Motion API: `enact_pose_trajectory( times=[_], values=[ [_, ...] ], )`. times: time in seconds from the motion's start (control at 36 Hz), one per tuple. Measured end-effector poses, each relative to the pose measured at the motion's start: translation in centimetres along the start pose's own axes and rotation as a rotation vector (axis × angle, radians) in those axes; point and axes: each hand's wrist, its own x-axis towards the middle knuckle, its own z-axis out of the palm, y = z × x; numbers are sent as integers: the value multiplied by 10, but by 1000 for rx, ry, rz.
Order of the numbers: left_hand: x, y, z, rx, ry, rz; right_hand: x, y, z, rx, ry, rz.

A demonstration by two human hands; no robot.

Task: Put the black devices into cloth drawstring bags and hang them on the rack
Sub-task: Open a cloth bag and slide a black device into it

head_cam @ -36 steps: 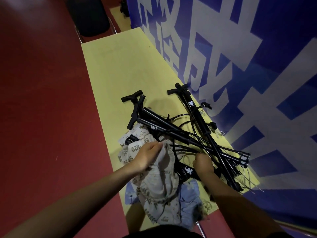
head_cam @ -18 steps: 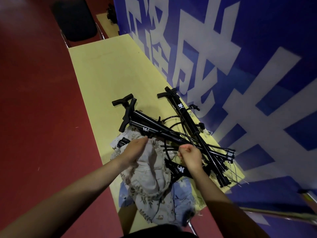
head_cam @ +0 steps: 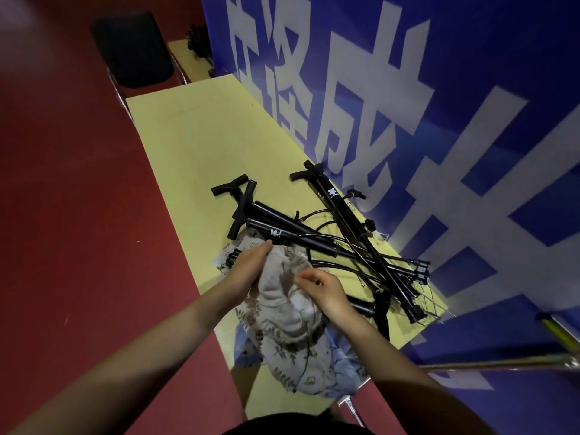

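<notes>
Several black pump-like devices (head_cam: 317,243) with T-handles and hoses lie crossed on the yellow table (head_cam: 194,146). A leaf-patterned cloth drawstring bag (head_cam: 282,328) lies bunched at the table's near end. My left hand (head_cam: 248,271) grips the bag's left rim. My right hand (head_cam: 326,293) pinches the gathered cloth at the bag's mouth on the right. One black device (head_cam: 364,309) lies just beyond my right wrist, partly hidden. A second patterned bag (head_cam: 229,255) shows under my left hand, and a blue cloth bag (head_cam: 345,362) lies beneath the patterned one.
A blue banner (head_cam: 408,120) with large white characters runs along the table's right side. A black chair (head_cam: 131,48) stands at the table's far end on the red floor (head_cam: 62,215). A metal bar (head_cam: 502,361) crosses at lower right.
My right hand has let go of the black device and moved left onto the bag's mouth. My left hand keeps its hold on the bag's rim.
</notes>
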Motion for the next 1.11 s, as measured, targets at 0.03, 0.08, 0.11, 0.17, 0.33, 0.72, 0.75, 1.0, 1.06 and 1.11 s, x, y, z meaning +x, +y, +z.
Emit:
enact_pose_trajectory(
  times=[0.03,0.08,0.11,0.17,0.33,0.72,0.75,1.0,1.06,1.11],
  values=[
    [-2,0,-3,-7,5,-4,-1,0,2,-30,-8,-6],
    [-5,-1,-7,-24,13,-7,-3,-1,6,-60,14,-33],
    [-5,-2,-8,-27,10,-5,-4,-2,8,-54,38,-42],
    [-8,0,-8,-21,25,19,-5,-7,10,-33,68,-55],
    [-9,8,-13,-38,96,7,-7,-32,6,7,57,-103],
    [-11,52,-22,-231,-144,71,-8,-99,-47,-208,-27,-304],
    [-18,56,-20,-239,-151,80,-8,-101,-50,-224,-23,-311],
    [-24,64,-10,-262,-218,86,-15,-111,-63,-312,3,-339],
    [-25,66,-9,-253,-222,78,-15,-112,-65,-300,26,-336],
    [-25,67,-11,-244,-217,73,-16,-112,-65,-279,47,-342]
  ],
)
